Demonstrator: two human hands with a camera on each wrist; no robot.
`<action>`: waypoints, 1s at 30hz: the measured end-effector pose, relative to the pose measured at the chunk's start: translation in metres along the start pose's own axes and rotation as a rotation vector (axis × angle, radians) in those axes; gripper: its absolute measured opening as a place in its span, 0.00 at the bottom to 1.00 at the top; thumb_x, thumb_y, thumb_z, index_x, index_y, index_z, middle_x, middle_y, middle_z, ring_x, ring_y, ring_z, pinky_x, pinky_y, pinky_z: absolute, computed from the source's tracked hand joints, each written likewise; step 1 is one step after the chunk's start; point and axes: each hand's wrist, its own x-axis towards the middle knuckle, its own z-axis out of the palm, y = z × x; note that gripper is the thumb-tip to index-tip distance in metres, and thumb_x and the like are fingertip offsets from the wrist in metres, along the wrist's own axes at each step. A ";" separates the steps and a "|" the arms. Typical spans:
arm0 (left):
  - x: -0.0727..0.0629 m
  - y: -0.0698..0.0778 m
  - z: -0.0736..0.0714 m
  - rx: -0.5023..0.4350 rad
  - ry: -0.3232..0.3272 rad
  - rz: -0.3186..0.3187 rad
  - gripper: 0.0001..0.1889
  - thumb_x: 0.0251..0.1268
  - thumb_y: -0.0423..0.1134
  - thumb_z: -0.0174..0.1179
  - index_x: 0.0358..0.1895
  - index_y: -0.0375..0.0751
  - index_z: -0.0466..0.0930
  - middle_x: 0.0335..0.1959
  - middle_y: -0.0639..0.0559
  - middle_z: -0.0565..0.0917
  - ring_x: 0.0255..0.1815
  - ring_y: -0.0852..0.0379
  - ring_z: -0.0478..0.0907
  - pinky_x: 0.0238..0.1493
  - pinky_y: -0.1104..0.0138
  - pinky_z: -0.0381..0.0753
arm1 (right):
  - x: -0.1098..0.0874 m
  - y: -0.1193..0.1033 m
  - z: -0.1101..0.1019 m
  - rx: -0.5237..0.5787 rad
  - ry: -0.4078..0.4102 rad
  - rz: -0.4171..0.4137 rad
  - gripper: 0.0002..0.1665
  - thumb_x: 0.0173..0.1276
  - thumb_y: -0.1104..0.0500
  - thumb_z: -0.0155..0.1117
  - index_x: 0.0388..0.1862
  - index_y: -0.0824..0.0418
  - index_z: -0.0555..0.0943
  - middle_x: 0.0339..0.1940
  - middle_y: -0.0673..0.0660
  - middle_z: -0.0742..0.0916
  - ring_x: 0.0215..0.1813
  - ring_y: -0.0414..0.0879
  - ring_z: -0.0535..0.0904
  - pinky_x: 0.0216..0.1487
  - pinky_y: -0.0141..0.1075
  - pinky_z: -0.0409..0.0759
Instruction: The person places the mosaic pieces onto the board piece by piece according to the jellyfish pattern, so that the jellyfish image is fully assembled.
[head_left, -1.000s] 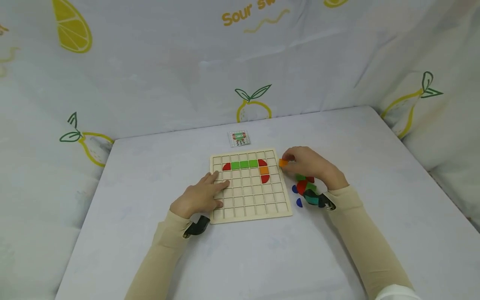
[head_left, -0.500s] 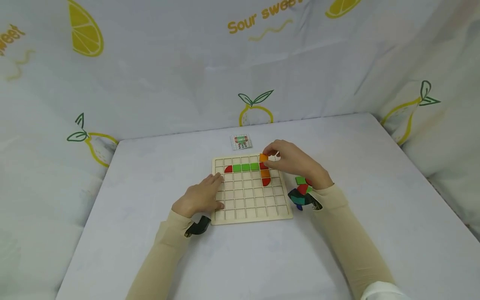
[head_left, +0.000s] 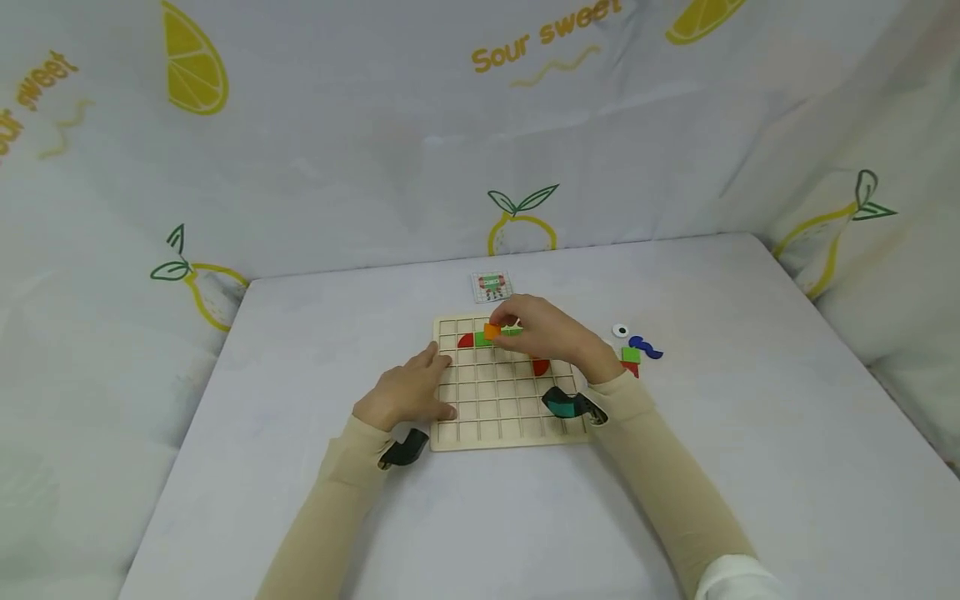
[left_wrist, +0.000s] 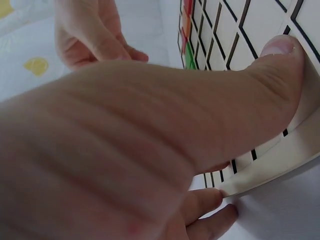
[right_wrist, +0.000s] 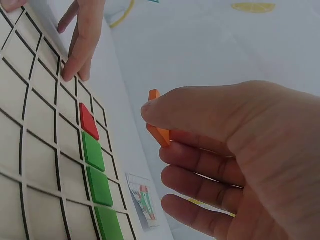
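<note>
My right hand [head_left: 551, 335] pinches an orange square tile [head_left: 491, 332] between thumb and fingers, over the upper part of a pale wooden grid board [head_left: 480, 408]. In the right wrist view the orange tile [right_wrist: 159, 135] stands edge-on, off the board. Beneath it, a row holds a red rounded tile [right_wrist: 88, 122] and several green square tiles [right_wrist: 93, 151]. Another red rounded tile [head_left: 540, 367] lies further right on the board, partly covered by my right hand. My left hand [head_left: 408, 392] rests along the board's left edge with fingers spread, its thumb [left_wrist: 280, 65] pressing the surface.
Behind the board lies a small printed card [head_left: 492, 287]. To its right are a white eye-like disc [head_left: 620, 331], blue curved pieces [head_left: 646, 347], a green square [head_left: 631, 355] and a red piece [head_left: 630, 368]. A lemon-printed white cloth [head_left: 360, 167] hangs behind the table.
My right hand has carried the orange tile leftward from beside the board to above the green row. The left hand stays at the board's left edge. The head view has shifted slightly.
</note>
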 end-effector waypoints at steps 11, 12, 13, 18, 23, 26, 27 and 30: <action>0.000 0.001 0.000 0.021 0.000 0.024 0.45 0.62 0.54 0.70 0.78 0.40 0.60 0.83 0.36 0.49 0.82 0.40 0.56 0.72 0.41 0.69 | 0.027 -0.006 0.020 -0.020 -0.029 -0.014 0.19 0.71 0.55 0.67 0.58 0.62 0.83 0.55 0.57 0.86 0.57 0.52 0.80 0.63 0.45 0.80; -0.001 0.002 -0.001 0.023 0.000 0.025 0.45 0.62 0.54 0.70 0.78 0.40 0.60 0.83 0.36 0.49 0.82 0.40 0.56 0.72 0.40 0.69 | 0.028 -0.007 0.022 -0.043 -0.034 -0.021 0.19 0.71 0.56 0.66 0.58 0.62 0.83 0.55 0.57 0.86 0.58 0.52 0.80 0.63 0.45 0.80; -0.001 0.002 -0.001 0.026 0.001 0.026 0.45 0.62 0.54 0.70 0.78 0.40 0.60 0.83 0.36 0.49 0.82 0.39 0.56 0.72 0.40 0.69 | 0.029 -0.008 0.024 -0.061 -0.036 -0.032 0.19 0.71 0.55 0.66 0.57 0.62 0.83 0.55 0.57 0.86 0.58 0.52 0.80 0.63 0.45 0.79; -0.002 0.001 -0.002 0.036 0.010 0.033 0.44 0.62 0.54 0.70 0.77 0.39 0.61 0.83 0.35 0.50 0.82 0.39 0.57 0.71 0.40 0.70 | 0.033 -0.008 0.034 -0.150 -0.039 -0.076 0.17 0.70 0.55 0.68 0.54 0.61 0.85 0.51 0.55 0.87 0.56 0.51 0.79 0.62 0.43 0.79; -0.002 0.002 -0.004 0.039 0.009 0.029 0.44 0.62 0.54 0.70 0.77 0.39 0.62 0.83 0.35 0.50 0.82 0.39 0.57 0.71 0.40 0.70 | 0.033 -0.010 0.040 -0.198 -0.066 -0.018 0.18 0.70 0.52 0.69 0.55 0.57 0.85 0.51 0.52 0.85 0.54 0.49 0.77 0.59 0.41 0.79; -0.002 0.002 -0.004 0.044 0.004 0.029 0.45 0.62 0.54 0.70 0.77 0.39 0.61 0.83 0.35 0.50 0.82 0.39 0.57 0.71 0.41 0.70 | 0.032 -0.011 0.042 -0.205 -0.085 0.014 0.17 0.71 0.50 0.68 0.55 0.56 0.84 0.51 0.51 0.85 0.54 0.48 0.76 0.58 0.41 0.79; -0.002 0.002 -0.004 0.045 0.003 0.030 0.45 0.62 0.54 0.70 0.77 0.39 0.61 0.83 0.35 0.50 0.82 0.39 0.57 0.71 0.41 0.70 | 0.031 -0.012 0.042 -0.204 -0.091 0.020 0.17 0.71 0.50 0.68 0.55 0.56 0.84 0.51 0.51 0.85 0.54 0.47 0.76 0.58 0.41 0.79; -0.002 0.002 -0.003 0.048 0.001 0.033 0.45 0.62 0.54 0.70 0.77 0.38 0.61 0.83 0.34 0.50 0.82 0.39 0.57 0.71 0.41 0.70 | 0.030 -0.013 0.044 -0.196 -0.107 0.029 0.17 0.71 0.51 0.67 0.55 0.56 0.84 0.52 0.52 0.85 0.55 0.48 0.77 0.59 0.42 0.79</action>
